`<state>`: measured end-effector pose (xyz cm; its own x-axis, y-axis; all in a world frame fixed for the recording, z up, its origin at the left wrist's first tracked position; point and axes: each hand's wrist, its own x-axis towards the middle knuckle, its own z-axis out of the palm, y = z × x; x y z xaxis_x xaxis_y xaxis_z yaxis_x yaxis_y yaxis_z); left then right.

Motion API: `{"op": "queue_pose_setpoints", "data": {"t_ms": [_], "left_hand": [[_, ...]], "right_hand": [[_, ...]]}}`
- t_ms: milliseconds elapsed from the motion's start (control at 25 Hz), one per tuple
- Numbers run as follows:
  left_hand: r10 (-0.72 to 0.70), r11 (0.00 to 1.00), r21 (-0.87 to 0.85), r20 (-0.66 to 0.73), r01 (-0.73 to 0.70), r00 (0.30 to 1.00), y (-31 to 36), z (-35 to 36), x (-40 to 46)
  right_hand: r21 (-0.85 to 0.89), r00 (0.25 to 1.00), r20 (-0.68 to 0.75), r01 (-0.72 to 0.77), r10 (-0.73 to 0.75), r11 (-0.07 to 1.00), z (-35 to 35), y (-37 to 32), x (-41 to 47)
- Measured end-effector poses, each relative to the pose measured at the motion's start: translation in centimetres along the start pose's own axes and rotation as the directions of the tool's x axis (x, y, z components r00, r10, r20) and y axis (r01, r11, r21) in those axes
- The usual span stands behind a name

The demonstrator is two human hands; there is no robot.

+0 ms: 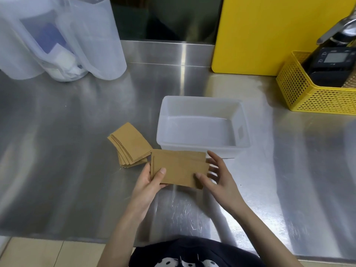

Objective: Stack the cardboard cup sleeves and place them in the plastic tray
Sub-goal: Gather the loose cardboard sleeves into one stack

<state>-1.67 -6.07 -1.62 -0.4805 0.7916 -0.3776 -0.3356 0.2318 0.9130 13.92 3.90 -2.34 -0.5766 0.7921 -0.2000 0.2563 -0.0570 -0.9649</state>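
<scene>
I hold a flat stack of brown cardboard cup sleeves (179, 166) just above the steel counter, in front of the translucent white plastic tray (243, 130). My left hand (152, 180) grips the stack's left end, thumb on top. My right hand (215, 174) grips its right end, thumb on top and fingers spread behind the edge. A second, fanned pile of sleeves (129, 145) lies on the counter to the left of the tray. Nothing lies inside the tray.
Large translucent plastic jugs (77, 35) stand at the back left. A yellow board (269, 31) leans against the back wall, and a yellow perforated basket (300, 93) with a black device stands at the right. The counter's front edge runs near my body.
</scene>
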Motion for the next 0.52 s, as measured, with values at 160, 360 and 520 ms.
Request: {"op": "queue_pose_setpoints", "data": {"t_ms": [160,360,520], "left_hand": [[-0.013,0.996,0.088,0.072,0.007,0.997,-1.0,1.2,0.0],[0.06,0.934,0.346,0.082,-0.085,0.995,-1.9,2.5,0.8],[0.113,0.844,0.522,0.051,-0.123,0.992,-3.0,2.7,1.3]], "right_hand": [[0.087,1.0,-0.022,-0.018,0.02,0.996,-0.5,0.9,-0.4],[-0.223,0.988,-0.112,0.078,-0.105,0.972,-1.7,1.7,-1.0],[-0.362,0.984,-0.034,0.151,-0.175,0.92,-2.4,2.3,-1.4]]}}
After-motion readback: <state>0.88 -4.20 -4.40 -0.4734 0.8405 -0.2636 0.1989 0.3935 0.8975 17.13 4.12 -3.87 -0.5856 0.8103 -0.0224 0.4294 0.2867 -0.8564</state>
